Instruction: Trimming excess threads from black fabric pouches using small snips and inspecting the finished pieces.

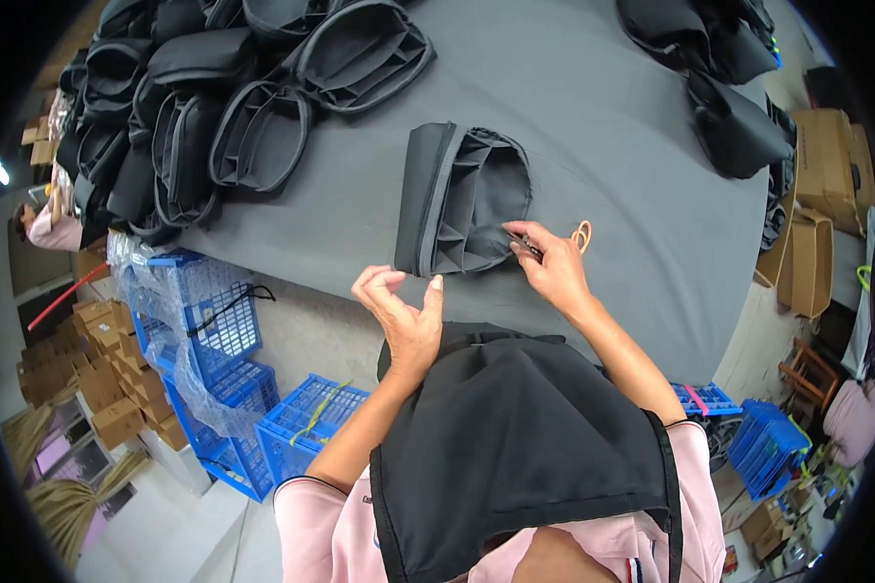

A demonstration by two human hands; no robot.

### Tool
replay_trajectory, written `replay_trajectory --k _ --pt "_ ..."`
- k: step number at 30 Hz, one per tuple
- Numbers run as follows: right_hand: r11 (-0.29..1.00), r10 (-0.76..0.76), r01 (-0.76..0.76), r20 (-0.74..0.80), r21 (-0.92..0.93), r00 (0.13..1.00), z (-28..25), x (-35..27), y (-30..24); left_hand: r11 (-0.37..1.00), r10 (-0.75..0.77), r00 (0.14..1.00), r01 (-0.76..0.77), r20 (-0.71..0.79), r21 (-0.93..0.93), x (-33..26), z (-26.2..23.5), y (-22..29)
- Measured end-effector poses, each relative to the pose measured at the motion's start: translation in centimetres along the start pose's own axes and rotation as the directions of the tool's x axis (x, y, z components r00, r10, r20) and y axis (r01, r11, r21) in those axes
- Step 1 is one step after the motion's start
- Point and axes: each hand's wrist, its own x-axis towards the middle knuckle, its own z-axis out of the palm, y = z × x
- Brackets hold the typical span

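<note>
A black fabric bag [465, 199] lies on the grey-covered table in front of me. Its top gapes, showing thin dividers inside and a zip along the rim. My right hand [551, 267] is closed at the bag's near right rim. It grips scissors; an orange handle loop [581, 236] sticks out beside the knuckles, and dark metal shows between the fingers. By the bag's near left corner is my left hand [403, 316], its thumb and forefinger apart, the other fingers bent. The thumb tip is close to the bag's near edge; whether it touches cannot be told.
Similar black bags [199, 107] are piled at the far left of the table [612, 146], with more black pieces [734, 121] at the far right. Blue plastic crates [224, 321] stand below the left edge. Cardboard boxes [822, 175] are on the right. A black apron [525, 437] covers my front.
</note>
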Motion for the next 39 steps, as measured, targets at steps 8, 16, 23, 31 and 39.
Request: replay_trajectory --k 8,16,23,31,39 --pt "0.998 -0.059 0.052 0.152 0.048 0.987 3.0 -0.8 0.2 0.315 -0.586 0.501 0.865 0.636 -0.391 -1.2 0.0 -1.3" --pt "0.968 0.034 -0.131 0.407 0.214 0.913 3.3 -1.4 -1.4 0.12 -0.618 0.618 0.686 0.486 -0.718 2.4 1.8 -1.4" --pt "0.981 0.027 -0.095 0.367 0.169 0.93 2.3 -1.9 -2.6 0.329 -0.609 0.603 0.783 0.515 -0.528 5.0 3.6 -2.5" --pt "0.728 -0.665 0.661 0.046 -0.183 0.745 -3.4 -1.1 -13.1 0.983 0.117 0.974 -0.142 0.195 0.119 8.6 1.1 3.0" --pt "0.801 -0.572 0.511 -0.149 -0.312 0.806 -5.2 1.1 -11.6 0.91 0.366 0.877 -0.407 0.311 0.079 9.5 -0.8 7.2"
